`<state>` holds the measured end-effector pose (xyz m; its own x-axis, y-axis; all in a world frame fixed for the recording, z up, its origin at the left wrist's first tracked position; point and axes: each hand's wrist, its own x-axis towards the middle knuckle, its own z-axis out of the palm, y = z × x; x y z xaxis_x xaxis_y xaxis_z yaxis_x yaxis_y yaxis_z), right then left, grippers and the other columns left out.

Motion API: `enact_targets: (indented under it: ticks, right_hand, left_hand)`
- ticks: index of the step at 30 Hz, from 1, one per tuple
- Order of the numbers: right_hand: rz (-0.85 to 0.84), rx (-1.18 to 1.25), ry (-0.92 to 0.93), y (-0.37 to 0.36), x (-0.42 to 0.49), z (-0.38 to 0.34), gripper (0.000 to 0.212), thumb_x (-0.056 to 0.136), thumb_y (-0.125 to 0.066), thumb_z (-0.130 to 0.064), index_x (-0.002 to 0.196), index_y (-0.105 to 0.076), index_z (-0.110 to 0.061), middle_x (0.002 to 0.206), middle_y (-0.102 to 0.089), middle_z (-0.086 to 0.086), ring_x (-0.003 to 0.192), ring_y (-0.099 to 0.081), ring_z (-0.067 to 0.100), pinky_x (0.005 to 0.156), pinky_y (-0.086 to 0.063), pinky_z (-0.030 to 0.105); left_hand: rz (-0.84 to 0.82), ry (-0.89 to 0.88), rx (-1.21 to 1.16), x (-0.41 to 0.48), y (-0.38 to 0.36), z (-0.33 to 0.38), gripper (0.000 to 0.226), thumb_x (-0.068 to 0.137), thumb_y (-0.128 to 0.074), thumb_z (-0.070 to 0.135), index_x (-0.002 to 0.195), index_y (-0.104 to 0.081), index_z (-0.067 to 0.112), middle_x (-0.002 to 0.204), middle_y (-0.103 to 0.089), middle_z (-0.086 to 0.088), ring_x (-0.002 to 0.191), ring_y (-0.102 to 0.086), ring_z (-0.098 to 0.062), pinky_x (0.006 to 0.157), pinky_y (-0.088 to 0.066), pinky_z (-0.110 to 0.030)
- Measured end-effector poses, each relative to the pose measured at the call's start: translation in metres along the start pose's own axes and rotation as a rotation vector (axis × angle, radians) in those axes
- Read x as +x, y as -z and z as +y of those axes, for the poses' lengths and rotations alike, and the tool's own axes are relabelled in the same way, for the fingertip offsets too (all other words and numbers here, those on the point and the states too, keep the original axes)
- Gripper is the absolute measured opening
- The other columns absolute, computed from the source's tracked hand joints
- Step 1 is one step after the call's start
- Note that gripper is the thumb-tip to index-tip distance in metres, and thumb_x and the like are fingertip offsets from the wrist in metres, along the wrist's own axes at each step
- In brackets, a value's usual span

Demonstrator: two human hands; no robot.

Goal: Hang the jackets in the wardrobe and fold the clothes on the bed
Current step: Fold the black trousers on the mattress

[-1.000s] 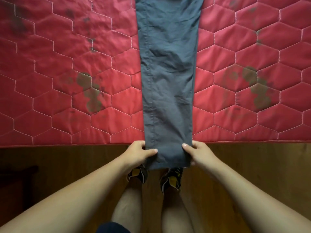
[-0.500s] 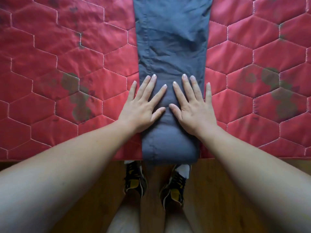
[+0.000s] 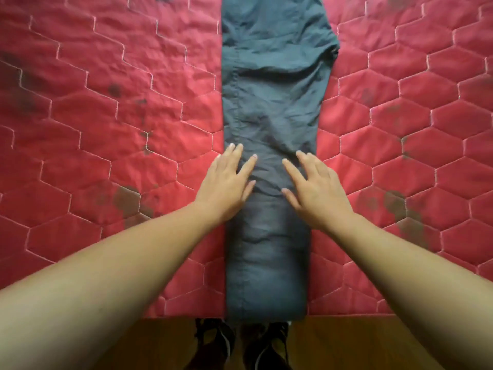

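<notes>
Grey-blue trousers (image 3: pixel 269 97) lie lengthwise down the middle of the red quilted bed (image 3: pixel 106 116), folded in half with the legs stacked. Their lower end reaches the bed's near edge. My left hand (image 3: pixel 226 186) lies flat on the trousers' left edge with fingers straight. My right hand (image 3: pixel 316 190) lies flat on the right side, fingers spread. Both hands press on the cloth about halfway along the visible length. The waist end runs out of view at the top.
The bed cover has dark stains on both sides of the trousers. A wooden floor (image 3: pixel 373 343) shows below the bed edge, with my shoes (image 3: pixel 216 340) right against it.
My hands let go of the trouser hem at the bed edge, then slid flat up along the legs. The view has moved in closer over the bed.
</notes>
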<state>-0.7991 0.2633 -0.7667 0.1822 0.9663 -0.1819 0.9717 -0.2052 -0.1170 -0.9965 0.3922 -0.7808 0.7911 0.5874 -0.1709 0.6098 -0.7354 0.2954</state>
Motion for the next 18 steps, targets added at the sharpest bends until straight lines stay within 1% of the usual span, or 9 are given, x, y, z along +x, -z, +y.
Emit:
enact_targets:
  ticks: [2,4,7,9,11,13,14,16,18]
  right_hand:
    - [0.009,-0.037,-0.017,0.007,0.042,0.015,0.07,0.096,-0.057,-0.047,0.156,-0.037,-0.017,0.164,-0.026,0.02,0.151,-0.026,0.04,0.116,-0.033,0.058]
    - [0.003,-0.073,-0.04,0.006,0.077,0.028,0.074,0.098,-0.051,-0.051,0.159,-0.031,-0.017,0.168,-0.017,0.019,0.155,-0.015,0.04,0.121,-0.023,0.06]
    - [-0.064,-0.153,-0.072,-0.009,0.104,0.047,0.078,0.099,-0.023,-0.068,0.163,-0.015,-0.024,0.171,-0.001,0.014,0.157,0.005,0.034,0.124,-0.005,0.059]
    - [-0.132,-0.139,-0.105,-0.023,0.103,0.054,0.08,0.095,-0.011,-0.076,0.163,-0.002,-0.033,0.171,0.009,0.007,0.157,0.013,0.03,0.123,0.002,0.061]
    - [-0.139,-0.135,-0.116,-0.025,0.102,0.053,0.081,0.095,-0.014,-0.077,0.162,-0.01,-0.033,0.171,-0.002,0.009,0.157,0.003,0.032,0.121,-0.003,0.063]
    - [-0.1,-0.151,-0.069,-0.012,0.107,0.053,0.074,0.095,-0.026,-0.073,0.154,-0.038,-0.03,0.163,-0.031,0.014,0.15,-0.025,0.037,0.114,-0.021,0.062]
    - [-0.051,-0.143,-0.041,-0.001,0.117,0.056,0.067,0.095,-0.031,-0.07,0.144,-0.05,-0.028,0.153,-0.042,0.014,0.141,-0.036,0.037,0.109,-0.029,0.059]
    - [0.09,-0.128,0.041,0.018,0.155,0.065,0.056,0.096,-0.038,-0.062,0.131,-0.058,-0.023,0.143,-0.05,0.013,0.133,-0.044,0.036,0.104,-0.035,0.054]
    - [0.2,-0.094,0.085,0.028,0.204,0.075,0.059,0.096,-0.043,-0.058,0.14,-0.054,-0.02,0.152,-0.044,0.018,0.142,-0.038,0.038,0.112,-0.03,0.057]
  left_hand:
    - [0.026,0.007,-0.002,0.04,0.01,-0.009,0.067,0.096,-0.027,0.045,0.152,-0.04,0.01,0.16,-0.024,-0.029,0.15,-0.023,-0.043,0.119,-0.029,-0.056]
    - [0.029,-0.008,0.022,0.071,0.012,-0.018,0.069,0.098,-0.027,0.048,0.158,-0.028,0.013,0.164,-0.01,-0.028,0.153,-0.011,-0.041,0.121,-0.021,-0.054]
    - [-0.155,0.071,0.109,0.094,0.003,-0.036,0.079,0.099,-0.028,0.064,0.162,0.001,0.026,0.164,0.019,-0.022,0.154,0.013,-0.034,0.126,-0.004,-0.05]
    - [-0.219,0.09,0.145,0.093,-0.005,-0.042,0.082,0.094,-0.018,0.071,0.16,0.009,0.03,0.163,0.025,-0.019,0.153,0.02,-0.031,0.126,0.002,-0.047]
    - [-0.173,0.074,0.176,0.092,-0.002,-0.044,0.082,0.092,-0.018,0.072,0.161,-0.009,0.03,0.166,0.007,-0.022,0.155,0.003,-0.034,0.125,-0.01,-0.047]
    - [-0.084,0.067,0.162,0.098,0.011,-0.043,0.072,0.091,-0.03,0.065,0.149,-0.043,0.025,0.159,-0.029,-0.022,0.147,-0.03,-0.036,0.114,-0.03,-0.047]
    - [-0.025,0.078,0.152,0.108,0.019,-0.047,0.063,0.092,-0.034,0.06,0.138,-0.053,0.022,0.149,-0.042,-0.018,0.138,-0.042,-0.035,0.107,-0.036,-0.047]
    - [0.088,0.1,0.116,0.142,0.035,-0.059,0.056,0.093,-0.038,0.053,0.132,-0.058,0.017,0.14,-0.049,-0.018,0.13,-0.048,-0.038,0.103,-0.04,-0.048]
    - [0.14,0.12,0.118,0.184,0.045,-0.07,0.064,0.095,-0.037,0.052,0.147,-0.048,0.016,0.154,-0.035,-0.025,0.144,-0.035,-0.041,0.114,-0.033,-0.051]
